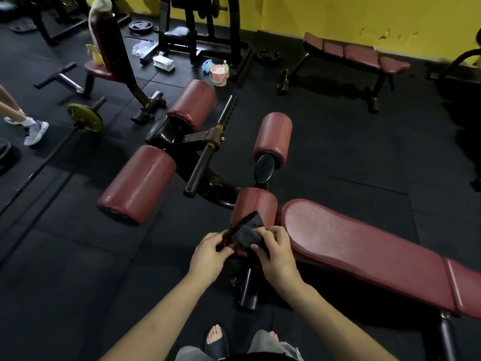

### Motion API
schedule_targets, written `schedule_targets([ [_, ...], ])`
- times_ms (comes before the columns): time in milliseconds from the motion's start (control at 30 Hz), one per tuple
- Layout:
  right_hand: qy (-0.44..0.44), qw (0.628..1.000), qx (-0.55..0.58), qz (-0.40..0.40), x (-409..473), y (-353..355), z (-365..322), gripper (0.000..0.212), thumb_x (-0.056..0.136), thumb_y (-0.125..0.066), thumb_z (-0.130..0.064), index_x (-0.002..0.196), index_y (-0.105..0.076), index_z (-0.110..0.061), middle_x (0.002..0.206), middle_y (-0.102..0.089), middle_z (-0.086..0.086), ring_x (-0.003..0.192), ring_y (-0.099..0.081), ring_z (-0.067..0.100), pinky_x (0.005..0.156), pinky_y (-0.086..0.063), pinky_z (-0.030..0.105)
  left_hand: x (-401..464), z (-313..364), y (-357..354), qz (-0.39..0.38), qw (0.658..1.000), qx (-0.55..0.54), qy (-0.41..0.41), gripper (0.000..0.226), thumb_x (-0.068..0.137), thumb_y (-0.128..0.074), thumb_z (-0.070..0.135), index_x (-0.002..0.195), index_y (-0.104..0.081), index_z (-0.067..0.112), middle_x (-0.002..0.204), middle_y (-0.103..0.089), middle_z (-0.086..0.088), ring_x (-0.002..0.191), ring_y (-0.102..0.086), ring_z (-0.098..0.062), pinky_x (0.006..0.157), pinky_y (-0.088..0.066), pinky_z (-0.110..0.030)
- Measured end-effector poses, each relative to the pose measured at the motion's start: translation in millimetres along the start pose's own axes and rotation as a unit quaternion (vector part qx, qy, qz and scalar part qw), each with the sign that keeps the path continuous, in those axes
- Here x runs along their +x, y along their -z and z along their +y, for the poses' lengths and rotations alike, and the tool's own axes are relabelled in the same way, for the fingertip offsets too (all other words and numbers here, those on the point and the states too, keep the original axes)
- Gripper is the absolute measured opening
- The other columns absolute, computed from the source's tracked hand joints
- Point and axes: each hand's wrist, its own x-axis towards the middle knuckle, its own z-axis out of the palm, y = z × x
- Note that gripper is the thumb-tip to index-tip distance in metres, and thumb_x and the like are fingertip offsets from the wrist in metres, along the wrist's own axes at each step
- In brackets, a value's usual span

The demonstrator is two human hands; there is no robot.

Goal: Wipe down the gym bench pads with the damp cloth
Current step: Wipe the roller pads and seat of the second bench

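Note:
A dark grey cloth [246, 231] is stretched between my two hands, just in front of the nearest maroon roller pad [256, 204]. My left hand [208, 252] pinches its left edge and my right hand [276, 252] grips its right side, with something small and green under the fingers. The long maroon bench pad [364, 246] runs off to the right of my hands. Three more maroon roller pads [138, 183] [192, 104] [273, 135] sit on the black leg frame beyond.
A pink bucket [219, 72] and packets lie on the floor at the back. Another flat bench [354, 54] stands by the yellow wall, an upright seat [104, 48] at the left. A barbell with a yellow plate [84, 117] lies left, near another person's shoe [35, 131].

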Motion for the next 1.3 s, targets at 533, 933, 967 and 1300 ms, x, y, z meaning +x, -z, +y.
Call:
schedule_targets([
  [533,-0.021,0.998,0.033,0.057,19.0,-7.8,19.0,0.034,0.094,-0.071,-0.016,0.127,-0.061,-0.01,0.113,-0.05,0.007,0.102,-0.052,0.017,0.094,-0.05,0.029,-2.5,2.5,-5.8,0.001,1.0,0.019,0.008,0.044,0.104,-0.059,0.03,0.147,-0.055,0.026,0.132,-0.055,0.009,0.12,-0.054,-0.01,0.098,-0.036,-0.017],
  [933,-0.071,0.995,-0.006,0.073,106.6,-4.4,42.7,0.036,0.099,-0.065,-0.026,0.13,-0.061,-0.008,0.124,-0.049,0.015,0.111,-0.049,0.034,0.098,-0.049,0.049,-9.2,6.2,-11.5,0.008,0.999,-0.001,0.043,0.051,0.104,-0.056,0.039,0.153,-0.046,0.031,0.149,-0.047,0.003,0.136,-0.048,-0.014,0.119,-0.036,-0.034],
  [967,-0.078,0.994,-0.004,0.077,105.5,-5.2,41.1,0.037,0.099,-0.064,-0.027,0.13,-0.06,-0.007,0.125,-0.049,0.016,0.112,-0.049,0.033,0.099,-0.049,0.05,-8.3,6.8,-10.3,0.006,0.999,0.005,0.043,0.051,0.104,-0.056,0.039,0.153,-0.046,0.031,0.149,-0.048,0.003,0.135,-0.048,-0.014,0.117,-0.037,-0.032],
  [1300,0.02,0.998,0.04,0.042,-13.4,-7.5,18.6,0.043,0.088,-0.076,-0.008,0.128,-0.06,-0.014,0.124,-0.048,0.004,0.114,-0.049,0.021,0.103,-0.044,0.031,-18.3,19.1,-27.9,0.056,0.99,0.122,-0.03,0.05,0.103,-0.054,0.017,0.151,-0.05,0.03,0.155,-0.046,0.011,0.141,-0.04,-0.019,0.122,-0.028,-0.034],
])
